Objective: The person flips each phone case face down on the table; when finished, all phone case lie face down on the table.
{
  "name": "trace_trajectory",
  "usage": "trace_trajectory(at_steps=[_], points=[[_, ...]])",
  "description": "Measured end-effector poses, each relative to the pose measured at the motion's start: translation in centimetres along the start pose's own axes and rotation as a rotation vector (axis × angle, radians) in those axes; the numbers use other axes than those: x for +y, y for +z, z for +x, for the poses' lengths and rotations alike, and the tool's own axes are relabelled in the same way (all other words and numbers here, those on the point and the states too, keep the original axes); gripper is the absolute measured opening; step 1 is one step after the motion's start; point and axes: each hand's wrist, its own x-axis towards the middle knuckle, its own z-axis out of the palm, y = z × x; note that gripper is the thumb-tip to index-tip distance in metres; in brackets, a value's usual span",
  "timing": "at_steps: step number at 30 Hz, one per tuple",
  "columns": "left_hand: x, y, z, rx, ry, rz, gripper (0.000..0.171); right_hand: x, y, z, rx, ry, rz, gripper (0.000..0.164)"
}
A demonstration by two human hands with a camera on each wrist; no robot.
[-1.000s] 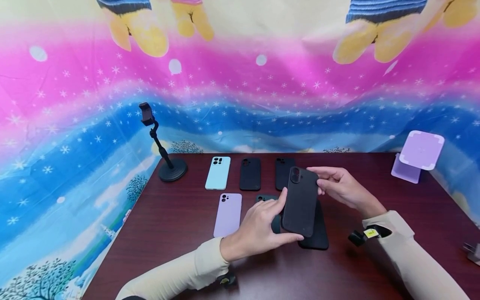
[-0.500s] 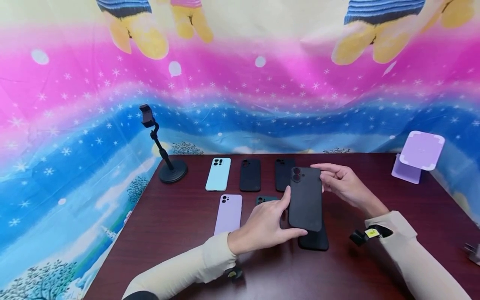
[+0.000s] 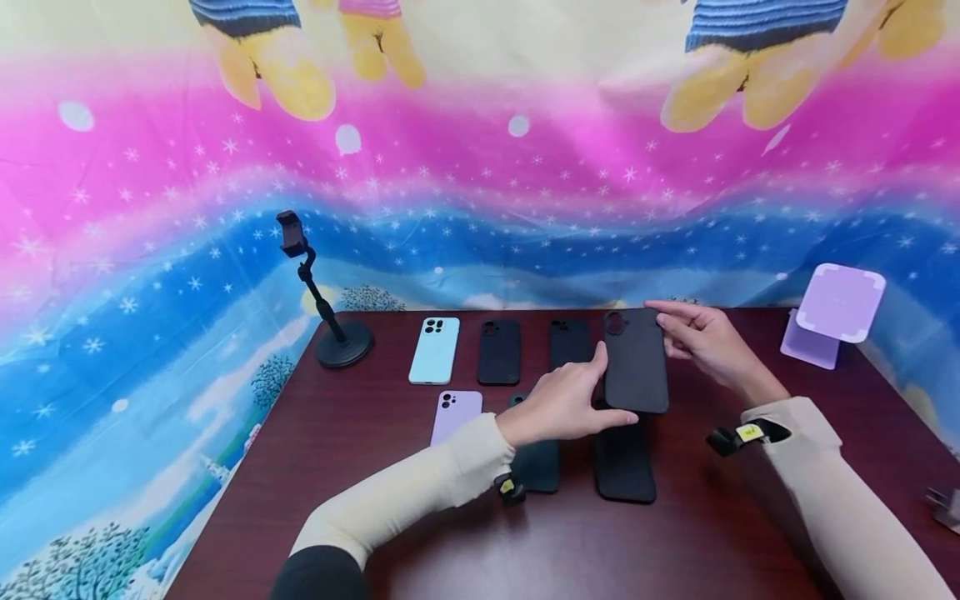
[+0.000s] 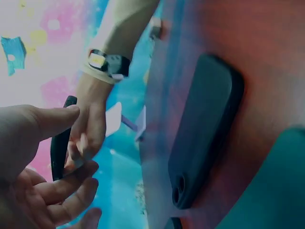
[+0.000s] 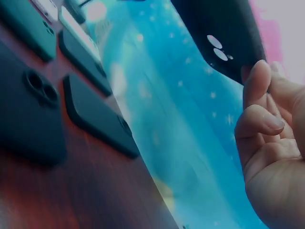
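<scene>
A black phone case point(image 3: 636, 367) is held up over the table, its back with the camera opening facing me. My left hand point(image 3: 558, 404) grips its lower left part between thumb and fingers. At the upper right corner, my right hand point(image 3: 708, 342) pinches it. The left wrist view shows the case point(image 4: 61, 148) nearly edge-on; light comes through its camera holes in the right wrist view. Below it lies another black case point(image 3: 625, 462), with a dark green case point(image 3: 540, 467) to its left, partly hidden by my left hand.
A light blue case point(image 3: 434, 354) and two dark cases point(image 3: 498, 354) lie in the back row. A lilac case point(image 3: 457, 414) is partly covered by my left sleeve. A black phone stand point(image 3: 341, 340) is at the back left, a lilac stand point(image 3: 840, 304) at the back right.
Both hands have carried the black case up and to the right, away from me. It has turned from tilted to nearly straight. More of the green and black cases below now shows.
</scene>
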Motion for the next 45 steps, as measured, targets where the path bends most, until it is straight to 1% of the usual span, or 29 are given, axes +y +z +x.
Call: trace_trajectory(at_steps=[3,5,8,10,13,15,17,21,25,28,30,32,35,38,45], points=[[-0.5,0.0,1.8,-0.054,-0.022,-0.009,0.106,0.2,-0.9,0.7,0.030,0.070,-0.100,0.047],[-0.9,-0.2,3.0,-0.092,-0.037,-0.011,0.106,0.3,-1.5,1.2,0.050,0.112,-0.139,0.051],[-1.4,-0.3,4.9,-0.149,-0.047,-0.057,0.105,0.6,-2.2,1.9,0.079,0.140,-0.193,0.054],[-1.6,-0.2,6.1,-0.171,-0.067,-0.065,0.106,1.0,-2.7,2.3,0.094,0.161,-0.229,0.057],[-1.8,0.3,7.6,-0.178,-0.095,-0.066,0.107,1.9,-3.3,3.0,0.115,0.196,-0.296,0.058],[-1.9,0.8,8.4,-0.172,-0.117,-0.056,0.107,2.7,-3.7,3.3,0.124,0.231,-0.335,0.060],[-2.1,1.3,9.0,-0.176,-0.135,-0.042,0.106,3.5,-4.0,3.5,0.114,0.264,-0.378,0.061],[-2.3,2.0,10.1,-0.199,-0.177,-0.018,0.102,4.8,-4.5,3.9,0.067,0.304,-0.497,0.059],[-2.4,2.2,11.2,-0.207,-0.209,0.009,0.088,5.5,-4.6,4.4,0.043,0.297,-0.580,0.058],[-2.5,2.3,11.8,-0.230,-0.230,0.031,0.078,6.0,-4.5,5.0,0.028,0.309,-0.605,0.056],[-2.5,2.3,12.1,-0.242,-0.249,0.042,0.077,6.3,-4.3,5.4,0.020,0.319,-0.616,0.055],[-2.5,2.4,12.2,-0.241,-0.259,0.058,0.075,6.6,-4.1,5.8,0.015,0.331,-0.623,0.052],[-2.7,2.6,12.3,-0.241,-0.280,0.100,0.073,7.1,-3.6,6.2,-0.007,0.346,-0.619,0.050],[-2.9,2.9,12.4,-0.259,-0.293,0.151,0.069,7.6,-3.1,6.4,-0.022,0.375,-0.619,0.049],[-2.8,3.1,13.0,-0.288,-0.306,0.222,0.063,8.0,-2.5,7.0,-0.013,0.401,-0.672,0.048]])
